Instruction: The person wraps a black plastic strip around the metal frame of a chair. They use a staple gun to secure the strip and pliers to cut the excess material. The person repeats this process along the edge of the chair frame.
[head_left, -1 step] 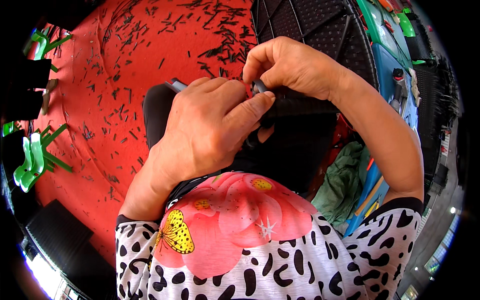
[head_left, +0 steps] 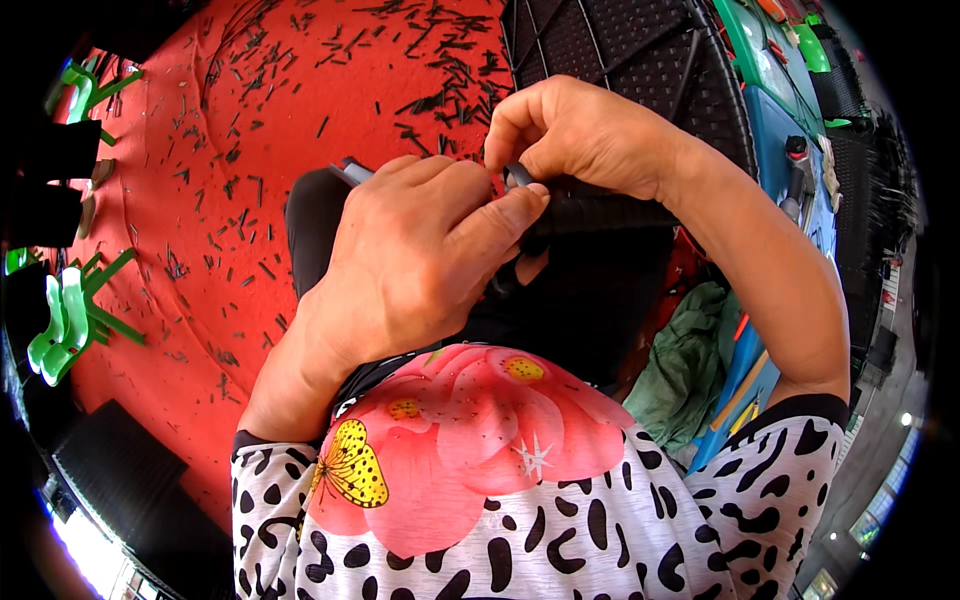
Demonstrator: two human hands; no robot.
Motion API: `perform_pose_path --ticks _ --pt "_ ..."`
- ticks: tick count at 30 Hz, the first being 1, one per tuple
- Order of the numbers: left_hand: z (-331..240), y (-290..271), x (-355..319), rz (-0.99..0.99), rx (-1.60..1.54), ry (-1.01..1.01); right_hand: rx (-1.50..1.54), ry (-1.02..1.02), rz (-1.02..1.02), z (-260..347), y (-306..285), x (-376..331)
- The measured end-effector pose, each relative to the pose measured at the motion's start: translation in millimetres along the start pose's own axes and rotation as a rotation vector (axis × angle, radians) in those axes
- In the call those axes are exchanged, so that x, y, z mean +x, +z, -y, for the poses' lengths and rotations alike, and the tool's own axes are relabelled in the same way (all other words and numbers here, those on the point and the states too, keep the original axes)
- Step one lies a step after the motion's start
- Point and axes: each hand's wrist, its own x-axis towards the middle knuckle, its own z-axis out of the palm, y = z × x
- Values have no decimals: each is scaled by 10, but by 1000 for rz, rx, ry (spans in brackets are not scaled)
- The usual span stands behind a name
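My left hand (head_left: 420, 260) is closed around a tool whose grey tip (head_left: 347, 171) sticks out past the knuckles. Its thumb reaches toward my right hand. My right hand (head_left: 580, 135) pinches the end of a black strip (head_left: 517, 177) between thumb and fingers, just above the left thumb. The strip leads into a dark woven bundle (head_left: 610, 215) lying under my right wrist. Both hands meet over my lap, and most of the tool is hidden inside the left fist.
A black woven wicker panel (head_left: 610, 50) stands at the top, right behind the hands. The red floor (head_left: 200, 200) is littered with several short dark offcuts. Green plastic pieces (head_left: 65, 320) lie at the left. A green cloth (head_left: 690, 360) and a blue surface (head_left: 790, 120) with tools sit at the right.
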Motion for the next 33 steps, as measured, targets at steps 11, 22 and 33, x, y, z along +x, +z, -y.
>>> perform_pose_path --ticks 11,22,33 --pt "20 20 5 -31 -60 -31 -114 -193 104 28 1 -79" --pt "-27 9 -3 -79 -98 -75 -967 -1128 -745 -264 539 -445" --pt "-51 65 -57 -114 -80 -125 -122 -1098 -708 -348 850 -580"
